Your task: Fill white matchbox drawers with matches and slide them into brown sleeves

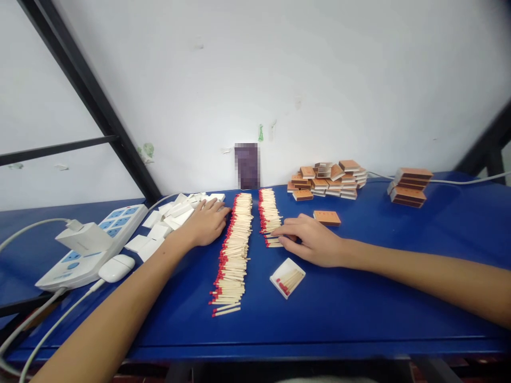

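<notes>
The right hand (313, 239) bends its fingers over the shorter match row (270, 210) at its ten o'clock, grip unclear to me; the left hand (207, 222), fingers loosely spread, lies by white trays (159, 230) at its nine.

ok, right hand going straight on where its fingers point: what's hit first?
The shorter match row, at its near end: the right hand has its fingers right there, touching or just above, depth unclear. Past that, the longer match row.
</notes>
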{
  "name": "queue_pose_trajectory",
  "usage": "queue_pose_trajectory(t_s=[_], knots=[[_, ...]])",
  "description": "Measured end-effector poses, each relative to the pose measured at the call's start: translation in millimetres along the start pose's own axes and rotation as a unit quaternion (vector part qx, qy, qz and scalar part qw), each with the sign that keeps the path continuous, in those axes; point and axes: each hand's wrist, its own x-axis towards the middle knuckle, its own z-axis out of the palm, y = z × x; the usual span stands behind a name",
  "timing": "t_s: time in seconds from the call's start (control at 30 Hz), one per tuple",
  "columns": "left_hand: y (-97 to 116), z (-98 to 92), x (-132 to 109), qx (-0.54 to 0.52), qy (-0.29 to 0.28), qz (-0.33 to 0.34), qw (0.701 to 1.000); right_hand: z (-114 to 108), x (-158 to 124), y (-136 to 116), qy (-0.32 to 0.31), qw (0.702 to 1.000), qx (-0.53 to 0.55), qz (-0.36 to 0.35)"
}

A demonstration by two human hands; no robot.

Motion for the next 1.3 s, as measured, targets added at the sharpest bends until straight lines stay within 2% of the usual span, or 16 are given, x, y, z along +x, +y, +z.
queue_pose_trajectory(t_s=[0.63,1.3], knots=[[1.5,-4.5,-1.0,0.004,-0.004,0.008,1.000,1.6,0.2,1.6,-0.002,1.000,-0.013,0.025],[0.7,-2.9,-0.8,-0.011,0.006,0.011,1.000,2.8,-0.4,1.1,0.015,1.000,-0.021,0.008]])
